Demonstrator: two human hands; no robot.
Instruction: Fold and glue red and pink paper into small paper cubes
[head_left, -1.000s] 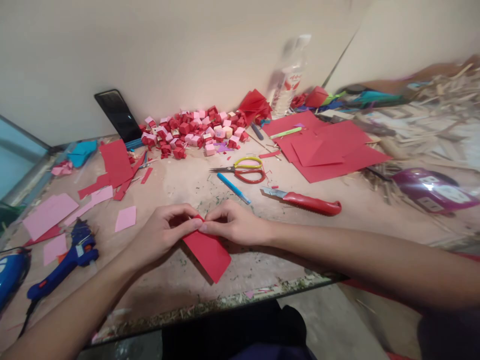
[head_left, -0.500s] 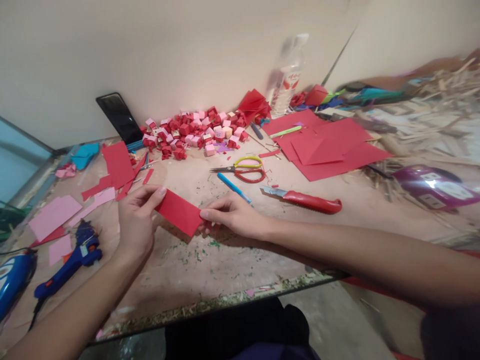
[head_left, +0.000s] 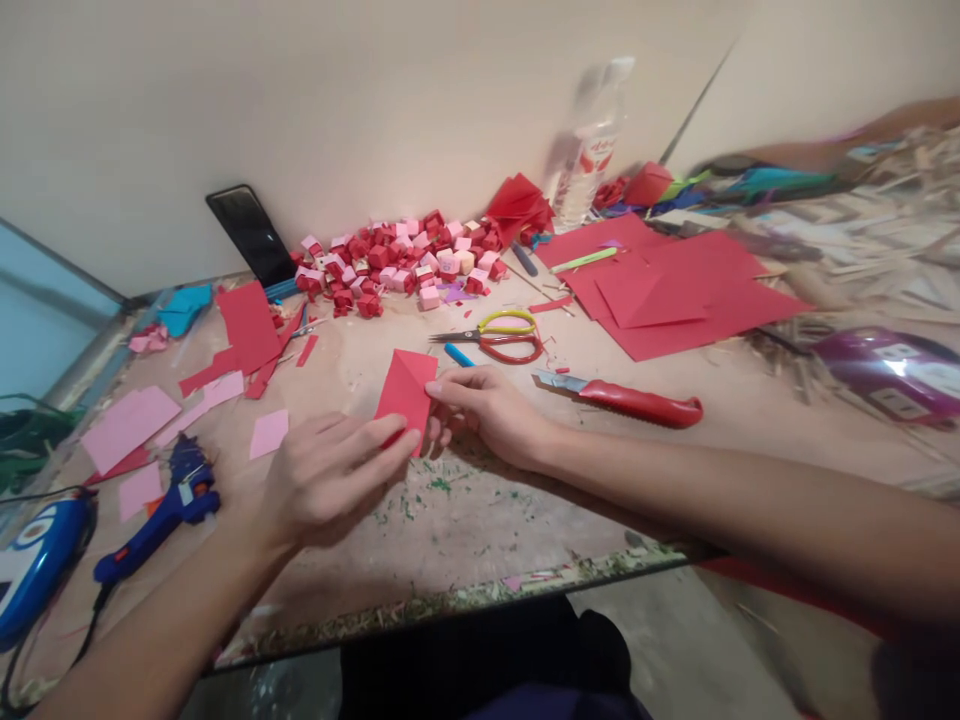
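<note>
A small red sheet of paper (head_left: 407, 388) with diagonal crease lines is held above the table between both hands. My left hand (head_left: 334, 470) has its fingertips closed on the paper's lower edge. On the right side, my right hand (head_left: 487, 410) pinches the sheet between thumb and fingers; part of those fingers is hidden behind it. Just beyond the right hand lie a blue pen (head_left: 459, 355), partly covered by that hand, and scissors (head_left: 510, 337) with yellow and red handles. A red utility knife (head_left: 637, 402) with its blade out rests farther right.
Many folded red and pink paper pieces (head_left: 397, 262) are heaped by the wall, beside a leaning phone (head_left: 251, 235). A plastic bottle (head_left: 592, 150) stands behind red sheets (head_left: 675, 290). At left lie pink paper (head_left: 131, 425) and a blue glue gun (head_left: 169, 510). Wood sticks (head_left: 885, 230) fill the right.
The red paper has turned to a more upright angle. My left hand has moved right and down to its lower edge, uncovering a pink piece on the table.
</note>
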